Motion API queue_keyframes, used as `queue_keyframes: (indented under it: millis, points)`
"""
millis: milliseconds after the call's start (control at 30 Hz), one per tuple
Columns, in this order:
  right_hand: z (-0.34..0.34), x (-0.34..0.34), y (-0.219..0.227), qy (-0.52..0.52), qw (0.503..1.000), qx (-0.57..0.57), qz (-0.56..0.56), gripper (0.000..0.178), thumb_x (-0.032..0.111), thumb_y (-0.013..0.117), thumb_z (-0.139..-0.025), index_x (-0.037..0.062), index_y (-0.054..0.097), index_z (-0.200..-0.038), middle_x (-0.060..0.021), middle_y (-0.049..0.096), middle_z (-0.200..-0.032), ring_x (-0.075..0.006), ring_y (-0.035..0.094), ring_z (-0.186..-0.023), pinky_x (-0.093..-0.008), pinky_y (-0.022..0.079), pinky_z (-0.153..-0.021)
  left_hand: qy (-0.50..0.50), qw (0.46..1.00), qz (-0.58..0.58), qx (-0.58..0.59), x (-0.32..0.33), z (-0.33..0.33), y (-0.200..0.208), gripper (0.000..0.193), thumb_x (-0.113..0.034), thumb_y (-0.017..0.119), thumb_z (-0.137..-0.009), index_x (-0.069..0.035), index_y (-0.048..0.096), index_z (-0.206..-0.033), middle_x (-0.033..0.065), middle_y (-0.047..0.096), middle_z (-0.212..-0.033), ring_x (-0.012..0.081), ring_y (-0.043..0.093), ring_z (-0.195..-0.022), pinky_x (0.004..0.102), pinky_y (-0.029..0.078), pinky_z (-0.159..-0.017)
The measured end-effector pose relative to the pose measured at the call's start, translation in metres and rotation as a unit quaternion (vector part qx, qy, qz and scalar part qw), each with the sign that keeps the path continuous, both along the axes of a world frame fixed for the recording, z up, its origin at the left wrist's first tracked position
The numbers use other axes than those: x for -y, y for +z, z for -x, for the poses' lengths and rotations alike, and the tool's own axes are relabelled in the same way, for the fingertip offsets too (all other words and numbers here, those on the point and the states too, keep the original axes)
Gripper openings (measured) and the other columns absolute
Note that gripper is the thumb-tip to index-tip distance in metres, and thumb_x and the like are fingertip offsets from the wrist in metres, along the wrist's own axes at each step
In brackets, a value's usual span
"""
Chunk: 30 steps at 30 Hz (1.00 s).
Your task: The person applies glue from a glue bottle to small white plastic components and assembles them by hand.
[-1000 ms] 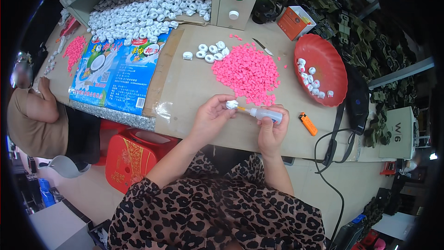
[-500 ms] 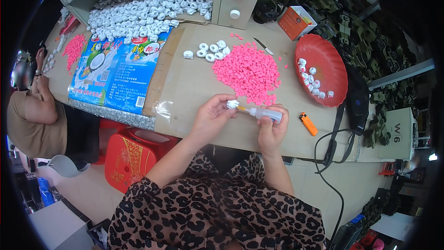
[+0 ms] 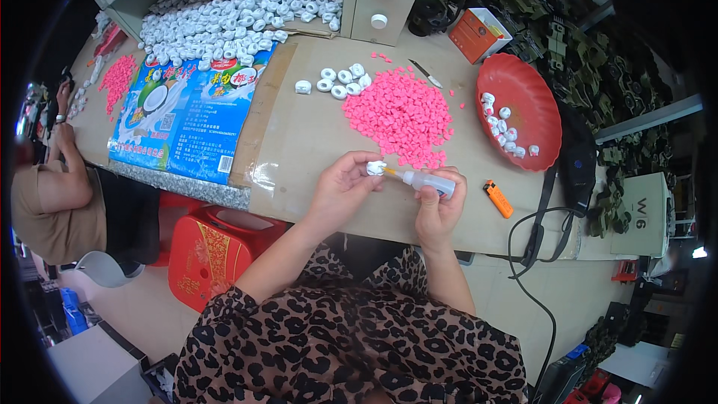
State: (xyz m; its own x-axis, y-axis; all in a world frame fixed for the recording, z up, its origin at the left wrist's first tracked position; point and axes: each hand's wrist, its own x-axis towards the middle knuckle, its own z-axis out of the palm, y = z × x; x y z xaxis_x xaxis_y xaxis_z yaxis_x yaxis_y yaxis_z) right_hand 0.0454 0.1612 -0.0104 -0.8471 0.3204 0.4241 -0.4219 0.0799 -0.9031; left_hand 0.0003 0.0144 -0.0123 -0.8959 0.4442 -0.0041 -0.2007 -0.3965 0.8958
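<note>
Between the fingertips of my left hand point(image 3: 345, 185) is a small white rounded piece point(image 3: 375, 168). My right hand point(image 3: 441, 209) grips a small translucent squeeze bottle point(image 3: 432, 183) with a thin yellowish nozzle point(image 3: 392, 172). The nozzle points left, its tip at or against the white piece; actual contact is too small to tell. Just beyond my hands lies a heap of small pink pieces point(image 3: 400, 116). Several white pieces with holes point(image 3: 339, 92) sit at the heap's left side. A thin knife point(image 3: 425, 73) rests behind it.
A red scalloped bowl point(image 3: 535, 105) with several white pieces is at the right, near an orange lighter point(image 3: 497, 199) and a black cable point(image 3: 550, 314). A blue printed sheet point(image 3: 183, 131) and a big white pile point(image 3: 209, 34) lie left. Another person point(image 3: 60, 194) sits far left.
The bottle's nozzle and the white piece have shifted very slightly against each other. Both hands stay almost in place. The person at far left has moved an arm a little.
</note>
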Motion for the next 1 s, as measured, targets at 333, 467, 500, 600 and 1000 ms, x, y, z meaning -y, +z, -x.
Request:
queue_keyframes:
  millis: [333, 467, 500, 600, 1000]
  points:
    - [0.0000, 0.0041, 0.0009, -0.040, 0.998, -0.023, -0.042, 0.030, 0.023, 0.053, -0.081, 0.0022, 0.038, -0.095, -0.0074, 0.042, -0.086, -0.0084, 0.043, -0.063, -0.0181, 0.037, -0.056, 0.009, 1.000, 0.000, 0.020, 0.0015, -0.0001, 0.0044, 0.025, 0.004, 0.050, -0.078, 0.002, 0.044, -0.102, 0.0057, 0.053, -0.086, 0.0101, 0.053, -0.076, 0.0224, 0.045, -0.069]
    - [0.0006, 0.0013, -0.0010, -0.042, 0.997, -0.028, -0.053, 0.029, 0.023, 0.053, -0.081, 0.0020, 0.038, -0.094, -0.0074, 0.042, -0.085, -0.0085, 0.043, -0.062, -0.0185, 0.036, -0.056, 0.016, 1.000, 0.003, 0.015, 0.0004, 0.0003, 0.0059, 0.025, 0.004, 0.050, -0.078, 0.001, 0.044, -0.102, 0.0060, 0.054, -0.087, 0.0100, 0.053, -0.077, 0.0223, 0.046, -0.069]
    - [0.0006, 0.0008, -0.0015, -0.042, 0.997, -0.026, -0.055, 0.029, 0.023, 0.053, -0.081, 0.0019, 0.038, -0.094, -0.0073, 0.042, -0.085, -0.0085, 0.043, -0.062, -0.0188, 0.036, -0.056, 0.016, 1.000, 0.003, 0.015, 0.0003, 0.0003, 0.0059, 0.025, 0.004, 0.050, -0.078, 0.001, 0.044, -0.102, 0.0060, 0.054, -0.087, 0.0100, 0.053, -0.077, 0.0223, 0.046, -0.069]
    - [0.0006, 0.0011, -0.0002, -0.041, 0.997, -0.021, -0.054, 0.029, 0.022, 0.054, -0.081, 0.0019, 0.038, -0.094, -0.0071, 0.042, -0.084, -0.0084, 0.042, -0.061, -0.0191, 0.036, -0.055, 0.019, 1.000, -0.001, 0.015, 0.0010, 0.0004, 0.0057, 0.025, 0.004, 0.050, -0.078, 0.001, 0.044, -0.102, 0.0060, 0.054, -0.087, 0.0098, 0.053, -0.078, 0.0224, 0.046, -0.069]
    - [-0.0001, 0.0003, 0.0011, -0.031, 0.999, -0.009, -0.040, 0.030, 0.024, 0.054, -0.080, 0.0020, 0.038, -0.092, -0.0059, 0.041, -0.082, -0.0076, 0.041, -0.060, -0.0191, 0.036, -0.056, 0.026, 1.000, 0.004, 0.000, -0.0011, 0.0010, 0.0026, 0.025, 0.005, 0.049, -0.078, 0.002, 0.044, -0.103, 0.0061, 0.053, -0.087, 0.0094, 0.053, -0.079, 0.0220, 0.045, -0.070]
